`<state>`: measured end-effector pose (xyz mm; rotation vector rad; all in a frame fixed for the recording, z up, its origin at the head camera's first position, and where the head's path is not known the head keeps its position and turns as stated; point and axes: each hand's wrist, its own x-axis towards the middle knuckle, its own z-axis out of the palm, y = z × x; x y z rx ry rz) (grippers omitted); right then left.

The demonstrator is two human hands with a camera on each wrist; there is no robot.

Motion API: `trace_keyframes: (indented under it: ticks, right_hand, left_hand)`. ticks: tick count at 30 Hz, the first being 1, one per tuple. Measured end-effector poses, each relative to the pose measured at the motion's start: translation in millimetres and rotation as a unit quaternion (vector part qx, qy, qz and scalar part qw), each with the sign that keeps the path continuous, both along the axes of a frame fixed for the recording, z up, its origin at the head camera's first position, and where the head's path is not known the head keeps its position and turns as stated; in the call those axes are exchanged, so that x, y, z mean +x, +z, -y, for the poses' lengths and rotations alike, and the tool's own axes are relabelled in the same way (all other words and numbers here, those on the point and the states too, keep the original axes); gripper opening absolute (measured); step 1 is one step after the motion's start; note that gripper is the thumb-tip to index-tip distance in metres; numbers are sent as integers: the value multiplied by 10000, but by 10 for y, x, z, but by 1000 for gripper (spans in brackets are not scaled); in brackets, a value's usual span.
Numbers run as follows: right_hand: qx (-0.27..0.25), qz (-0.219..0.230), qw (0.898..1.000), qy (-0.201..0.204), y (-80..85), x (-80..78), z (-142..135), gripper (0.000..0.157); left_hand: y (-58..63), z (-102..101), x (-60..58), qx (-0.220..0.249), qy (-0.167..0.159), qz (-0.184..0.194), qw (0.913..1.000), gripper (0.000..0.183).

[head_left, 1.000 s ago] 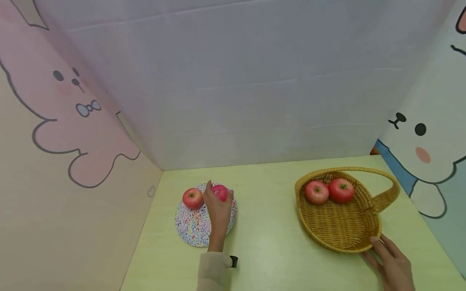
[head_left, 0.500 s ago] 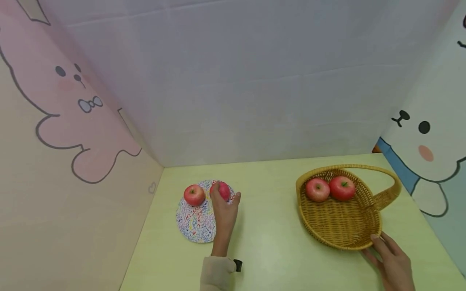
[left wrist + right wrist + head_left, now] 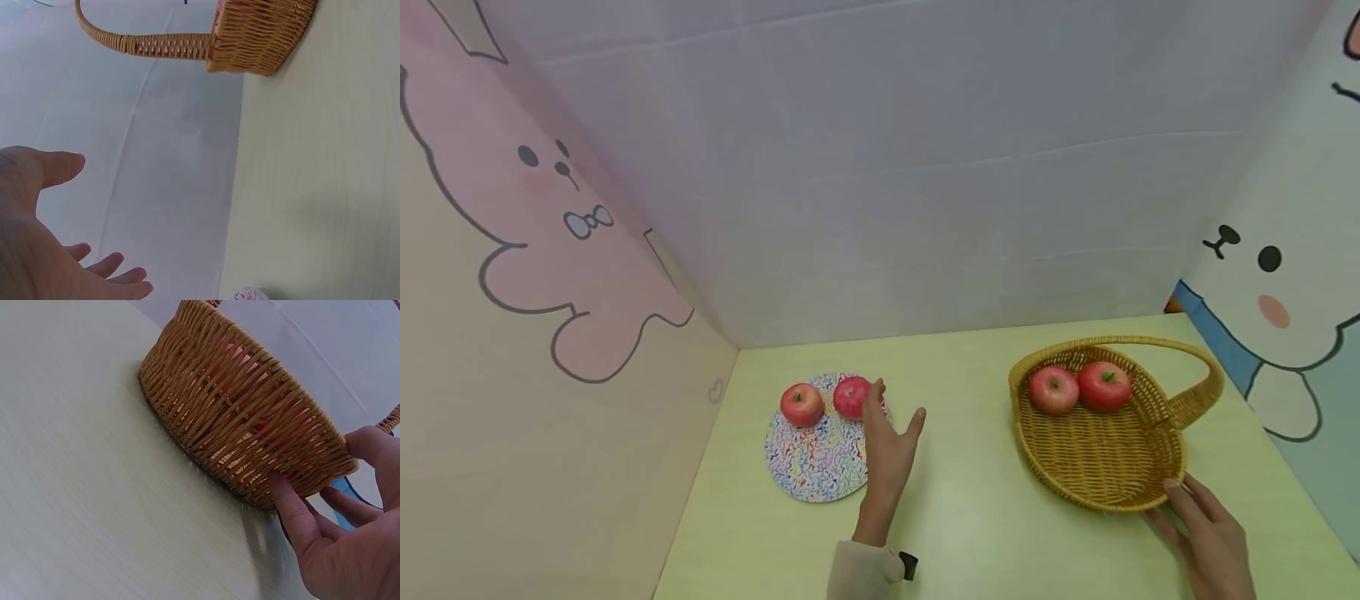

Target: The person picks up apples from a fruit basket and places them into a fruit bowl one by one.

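Note:
In the head view my left hand (image 3: 891,450) is beside the right edge of a patterned plate (image 3: 816,471), thumb and fingers spread, holding nothing. A pinkish-red round fruit (image 3: 852,397) sits on the plate just left of its fingertips, with a red apple (image 3: 802,405) further left. My right hand (image 3: 1210,533) grips the near right edge of a wicker basket (image 3: 1097,467). The right wrist view shows the thumb at the basket's rim and fingers against its woven side and underside. Two red apples, one paler (image 3: 1053,390) and one deeper red (image 3: 1104,386), lie in the basket's far part.
The pale yellow-green table (image 3: 955,450) stretches between plate and basket. A basket handle (image 3: 1198,400) arches out over the right side. A pale cloth wall (image 3: 925,208) stands behind, with cartoon-printed walls at left and right.
My left hand has let go of the pinkish-red fruit, which stays on the plate, and has drawn off to the right with its fingers spreading. My right hand and the basket have barely moved.

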<state>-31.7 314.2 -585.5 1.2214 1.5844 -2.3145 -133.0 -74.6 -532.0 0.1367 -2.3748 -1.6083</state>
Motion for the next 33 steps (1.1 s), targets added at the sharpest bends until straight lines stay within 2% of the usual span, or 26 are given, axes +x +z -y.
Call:
trace_keyframes:
  ticks: [4,17,33]
  right_hand:
    - [-41,-17,10000,-35,-23,5,-12,82]
    - [-84,-76,9999,-101,-10,9,4,79]
    - [-98,46,9998,-177,-78,-25,-32,81]
  left_hand:
    - [23,-85,57,128,-216,27,9997,80]
    - [24,-272,184,-5,-1026,-55,9947,80]
    - [45,-508,307,205,-1666,47,9858,76]
